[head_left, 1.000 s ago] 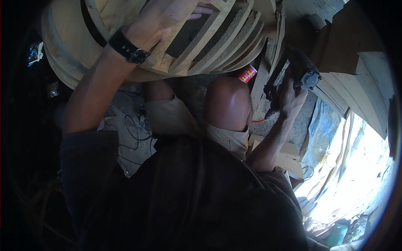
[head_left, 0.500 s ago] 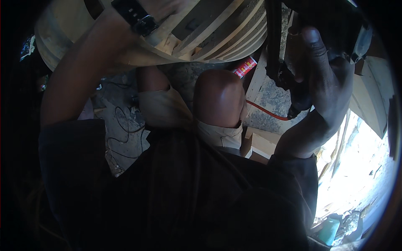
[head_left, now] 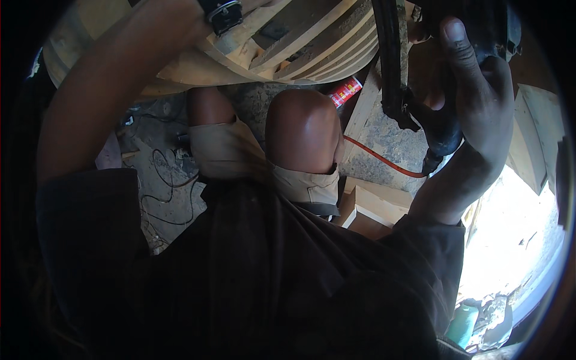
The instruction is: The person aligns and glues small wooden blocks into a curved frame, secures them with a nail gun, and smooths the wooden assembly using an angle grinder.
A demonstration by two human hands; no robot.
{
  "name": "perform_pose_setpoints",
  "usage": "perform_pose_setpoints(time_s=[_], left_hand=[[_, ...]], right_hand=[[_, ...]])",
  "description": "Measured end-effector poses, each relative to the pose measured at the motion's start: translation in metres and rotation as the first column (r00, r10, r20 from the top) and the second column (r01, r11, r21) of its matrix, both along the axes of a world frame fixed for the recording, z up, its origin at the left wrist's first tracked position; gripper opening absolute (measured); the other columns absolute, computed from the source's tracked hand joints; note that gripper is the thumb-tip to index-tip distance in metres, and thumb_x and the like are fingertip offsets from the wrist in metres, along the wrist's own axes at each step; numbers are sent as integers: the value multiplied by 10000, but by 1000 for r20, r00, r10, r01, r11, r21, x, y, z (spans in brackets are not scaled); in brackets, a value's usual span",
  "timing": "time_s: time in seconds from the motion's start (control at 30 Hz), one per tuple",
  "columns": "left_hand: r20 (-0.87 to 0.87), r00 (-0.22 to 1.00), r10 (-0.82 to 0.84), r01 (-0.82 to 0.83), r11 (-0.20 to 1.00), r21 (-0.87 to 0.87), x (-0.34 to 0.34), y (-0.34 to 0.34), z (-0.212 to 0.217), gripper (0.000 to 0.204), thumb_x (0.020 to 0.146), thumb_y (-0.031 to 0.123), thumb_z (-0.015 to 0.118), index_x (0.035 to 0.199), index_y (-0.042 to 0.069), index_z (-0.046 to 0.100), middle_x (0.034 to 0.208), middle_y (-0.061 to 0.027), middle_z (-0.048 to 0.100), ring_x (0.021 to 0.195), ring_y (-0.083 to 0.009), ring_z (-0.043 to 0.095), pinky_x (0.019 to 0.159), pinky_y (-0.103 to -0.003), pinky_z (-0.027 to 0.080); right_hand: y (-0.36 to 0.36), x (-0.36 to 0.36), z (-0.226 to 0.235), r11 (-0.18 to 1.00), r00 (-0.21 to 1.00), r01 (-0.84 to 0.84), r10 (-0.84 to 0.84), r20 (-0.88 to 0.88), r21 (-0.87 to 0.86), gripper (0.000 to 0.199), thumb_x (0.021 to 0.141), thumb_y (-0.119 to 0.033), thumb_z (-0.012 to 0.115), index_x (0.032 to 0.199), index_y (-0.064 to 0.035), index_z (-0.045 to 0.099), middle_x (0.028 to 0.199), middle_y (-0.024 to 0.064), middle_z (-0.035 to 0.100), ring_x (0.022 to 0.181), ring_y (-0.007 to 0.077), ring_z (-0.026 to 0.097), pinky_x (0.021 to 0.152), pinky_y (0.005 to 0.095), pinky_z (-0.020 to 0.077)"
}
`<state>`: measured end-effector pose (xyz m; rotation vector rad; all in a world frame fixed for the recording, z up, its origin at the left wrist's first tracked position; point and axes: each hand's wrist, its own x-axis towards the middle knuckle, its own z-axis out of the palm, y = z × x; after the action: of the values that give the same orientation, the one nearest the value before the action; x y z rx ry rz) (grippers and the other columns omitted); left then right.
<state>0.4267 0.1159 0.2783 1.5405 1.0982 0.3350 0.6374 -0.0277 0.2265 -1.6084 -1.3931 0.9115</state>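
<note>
Right hand (head_left: 474, 102), fingers wrapped tight round a black power tool (head_left: 420, 90), sits just right of the slatted wooden frame (head_left: 288, 54); tool's long axis runs upright. Left hand lies out of view beyond its wristwatch (head_left: 223, 13), grip undeterminable.

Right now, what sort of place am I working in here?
Most likely a rough woodworking site. A slatted wooden frame sits above the knees, cut boards lie on the gritty ground, and the right hand grips a black power tool.
</note>
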Motion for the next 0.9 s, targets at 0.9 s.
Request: perform_pose_setpoints(time_s=[0.9], left_hand=[[-246,945,217,-174,967,185,36,-19,13,309,915,167,629,1041,-104,707,1015,-151,707,915,-213,647,826,-324,494]], right_hand=[[-3,-29,7,981,919,156,-100,-381,116,425,1011,-398,662,975,25,650,573,39,580,412,116,505,410,261,373]])
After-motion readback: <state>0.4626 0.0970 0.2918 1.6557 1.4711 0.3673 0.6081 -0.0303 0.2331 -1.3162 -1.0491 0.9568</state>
